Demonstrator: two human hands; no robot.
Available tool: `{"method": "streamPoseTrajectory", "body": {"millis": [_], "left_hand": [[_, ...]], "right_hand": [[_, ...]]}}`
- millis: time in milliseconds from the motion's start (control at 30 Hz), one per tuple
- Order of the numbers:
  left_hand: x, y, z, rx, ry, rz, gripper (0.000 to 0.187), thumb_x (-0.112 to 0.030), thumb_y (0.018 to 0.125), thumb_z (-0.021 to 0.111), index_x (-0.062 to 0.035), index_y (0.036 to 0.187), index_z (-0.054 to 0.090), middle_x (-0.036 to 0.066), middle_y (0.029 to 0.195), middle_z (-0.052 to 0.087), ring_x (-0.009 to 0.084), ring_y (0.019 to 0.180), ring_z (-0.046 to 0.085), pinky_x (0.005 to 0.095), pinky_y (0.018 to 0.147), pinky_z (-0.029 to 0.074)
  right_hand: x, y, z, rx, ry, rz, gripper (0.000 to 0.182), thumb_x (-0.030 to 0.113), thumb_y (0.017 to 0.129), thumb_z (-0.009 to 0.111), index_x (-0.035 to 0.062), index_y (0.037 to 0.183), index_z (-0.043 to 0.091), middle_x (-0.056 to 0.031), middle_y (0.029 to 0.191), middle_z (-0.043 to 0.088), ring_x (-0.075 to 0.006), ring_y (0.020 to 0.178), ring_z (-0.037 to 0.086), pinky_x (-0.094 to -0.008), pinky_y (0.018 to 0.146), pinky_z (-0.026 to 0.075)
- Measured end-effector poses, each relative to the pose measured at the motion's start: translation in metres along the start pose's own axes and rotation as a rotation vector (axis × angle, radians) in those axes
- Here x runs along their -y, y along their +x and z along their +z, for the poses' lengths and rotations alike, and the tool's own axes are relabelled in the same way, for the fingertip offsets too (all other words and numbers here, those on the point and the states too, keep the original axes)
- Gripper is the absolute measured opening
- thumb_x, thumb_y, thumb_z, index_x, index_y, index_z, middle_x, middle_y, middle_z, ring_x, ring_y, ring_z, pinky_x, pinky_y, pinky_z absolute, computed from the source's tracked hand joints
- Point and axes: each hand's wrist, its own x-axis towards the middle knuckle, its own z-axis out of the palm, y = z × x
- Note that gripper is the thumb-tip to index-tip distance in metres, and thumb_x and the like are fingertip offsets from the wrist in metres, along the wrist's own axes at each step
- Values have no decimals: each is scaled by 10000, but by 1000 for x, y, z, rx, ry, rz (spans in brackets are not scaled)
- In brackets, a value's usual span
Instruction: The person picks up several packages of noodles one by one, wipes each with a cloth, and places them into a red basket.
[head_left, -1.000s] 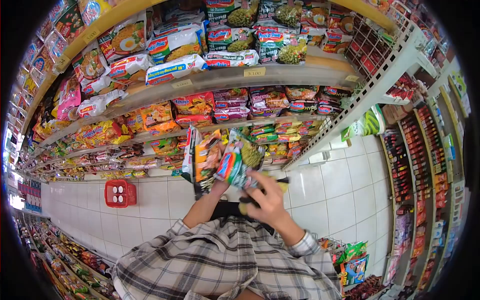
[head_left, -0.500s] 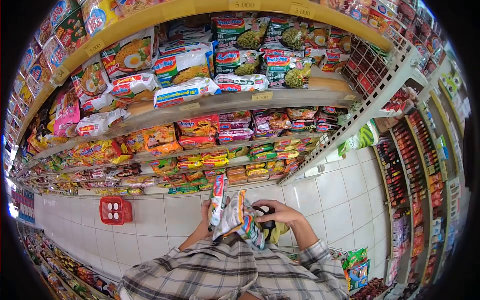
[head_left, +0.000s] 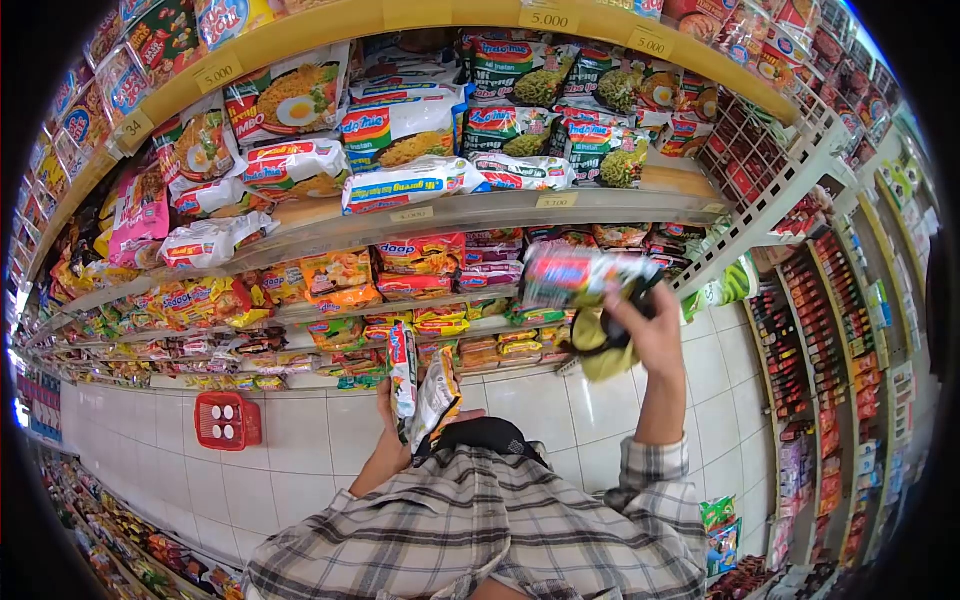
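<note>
My left hand (head_left: 386, 405) is low in front of my chest, its fingers wrapped round the sides of two instant noodle packets. One is a white, green and red packet (head_left: 402, 372) seen edge-on; the other is a white and yellow packet (head_left: 436, 397). Out in front of the shelves, my right hand (head_left: 655, 335) grips a red, white and dark instant noodle packet (head_left: 590, 277), smeared by motion. Below that packet, a yellowish-green item with a black band (head_left: 605, 362) hangs from the same hand; I cannot tell what it is.
A shelf (head_left: 480, 207) of noodle packets curves across the front, with a white perforated upright (head_left: 765, 205) at its right end. On the tiled floor (head_left: 300, 430), a red basket (head_left: 228, 421) holds several white-topped items. Stocked racks (head_left: 830, 400) stand at the right.
My right hand has moved up and away from my chest toward the shelves, carrying a noodle packet and the yellowish item. My left hand keeps its packets, slightly farther left.
</note>
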Motion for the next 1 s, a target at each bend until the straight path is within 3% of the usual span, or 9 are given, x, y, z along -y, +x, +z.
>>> {"method": "streamPoseTrajectory", "body": {"millis": [267, 533, 633, 700, 767, 900, 933, 967, 1000], "left_hand": [[-19, -12, 7, 0, 14, -28, 610, -551, 848, 483, -20, 1139, 556, 97, 1044, 629, 247, 950, 603, 377, 853, 477], [-32, -19, 11, 3, 16, -65, 612, -557, 846, 485, -39, 1166, 553, 98, 1093, 622, 266, 996, 602, 413, 882, 480], [-35, -19, 14, 8, 19, -75, 614, -559, 846, 486, -46, 1176, 553, 99, 1111, 619, 273, 1014, 602, 427, 893, 481], [-35, -21, 19, 11, 23, -90, 615, -561, 845, 486, -51, 1183, 552, 100, 1124, 617, 278, 1026, 601, 436, 900, 481], [-34, -25, 28, 19, 27, -116, 616, -562, 845, 487, -55, 1189, 551, 100, 1136, 615, 282, 1037, 601, 445, 907, 482], [-32, -26, 32, 80, 1, -196, 619, -565, 844, 487, -65, 1203, 550, 101, 1160, 611, 292, 1061, 601, 463, 922, 483], [-32, -20, 22, 127, -29, -227, 624, -566, 835, 503, -100, 1250, 527, 99, 1243, 577, 321, 1146, 562, 552, 944, 460], [-31, -14, 14, 292, -98, -217, 624, -534, 834, 514, -94, 1277, 505, 106, 1259, 573, 314, 1147, 558, 520, 975, 442], [-26, -16, 18, 147, -45, -113, 612, -511, 831, 524, -94, 1279, 502, 103, 1249, 578, 304, 1139, 562, 497, 984, 437]], "right_hand": [[33, 93, 32, -128, -44, -176, 271, 88, 834, 703, -31, 1061, 615, -46, 929, 652, -94, 817, 589, -236, 707, 490], [49, 127, 55, -191, 71, -276, 223, 69, 853, 682, -10, 1045, 601, -46, 941, 635, -97, 804, 591, -243, 683, 498], [33, 142, 60, -120, -172, -438, 260, 110, 817, 721, -19, 1018, 617, -54, 915, 650, -117, 785, 582, -287, 731, 490], [30, 135, 65, -79, -405, -239, 336, 164, 773, 757, -30, 1013, 626, -133, 917, 659, -226, 828, 630, -329, 772, 485], [25, 137, 64, -235, -823, -564, 398, 161, 753, 756, 17, 1093, 609, -162, 917, 644, -333, 820, 635, -373, 743, 498], [40, 122, 74, -239, -860, -504, 475, 162, 776, 716, 114, 1222, 563, -181, 970, 638, -380, 870, 617, -432, 751, 484], [37, 122, 72, -181, -896, -480, 485, 168, 782, 704, 157, 1241, 547, -181, 984, 625, -394, 876, 610, -452, 751, 483], [35, 120, 72, -122, -931, -456, 498, 174, 789, 692, 200, 1260, 532, -181, 998, 612, -408, 881, 603, -472, 750, 483], [40, 113, 76, -95, -987, -399, 453, 206, 815, 668, 213, 1251, 548, -197, 994, 606, -402, 938, 594, -459, 779, 484]]}}
